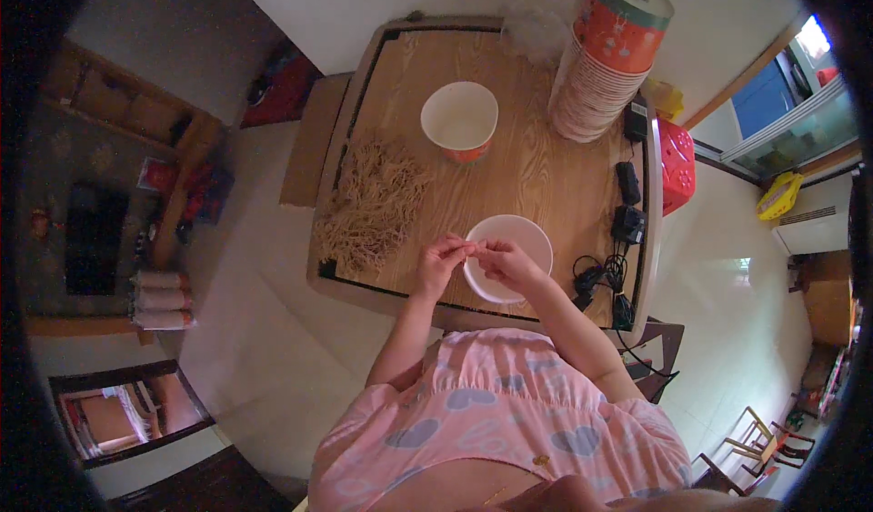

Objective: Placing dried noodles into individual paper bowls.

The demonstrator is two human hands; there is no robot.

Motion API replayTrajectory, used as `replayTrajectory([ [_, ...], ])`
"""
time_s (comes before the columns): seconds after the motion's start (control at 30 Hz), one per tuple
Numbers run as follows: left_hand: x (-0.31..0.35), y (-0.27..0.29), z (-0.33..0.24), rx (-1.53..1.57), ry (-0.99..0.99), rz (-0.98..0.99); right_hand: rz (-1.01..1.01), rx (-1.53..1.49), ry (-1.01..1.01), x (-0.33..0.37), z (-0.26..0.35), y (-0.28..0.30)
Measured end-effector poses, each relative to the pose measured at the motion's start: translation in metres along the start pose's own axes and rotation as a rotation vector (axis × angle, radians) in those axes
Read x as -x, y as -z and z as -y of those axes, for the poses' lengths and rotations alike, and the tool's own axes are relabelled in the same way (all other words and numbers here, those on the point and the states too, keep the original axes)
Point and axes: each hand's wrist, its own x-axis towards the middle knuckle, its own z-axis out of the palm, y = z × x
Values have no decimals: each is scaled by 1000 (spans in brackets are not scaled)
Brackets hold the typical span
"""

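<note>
Strands (375,205) heaped on left of table (536,175). My left hand (443,259): fingertips pinched together. Cup (459,116) beyond. Bowl (520,230) beneath my right hand (509,263), curled, pinching too; can't tell on what. Stack (603,71) farthest right.

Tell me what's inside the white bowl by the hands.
Only pale inner surface shows in the white bowl; the right hand covers its middle, so anything beneath that hand can't be seen.
</note>
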Motion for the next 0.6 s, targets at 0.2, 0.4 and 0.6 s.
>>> replayTrajectory([
  [0.2,-2,-12,0,-82,98,-191,-173,-16,82,-3,-14,-6],
  [0.4,-4,-13,10,-90,26,-274,-228,140,173,-4,-13,-7],
  [0.6,-5,-17,16,-33,33,-341,-275,141,191,-5,-15,-7],
])
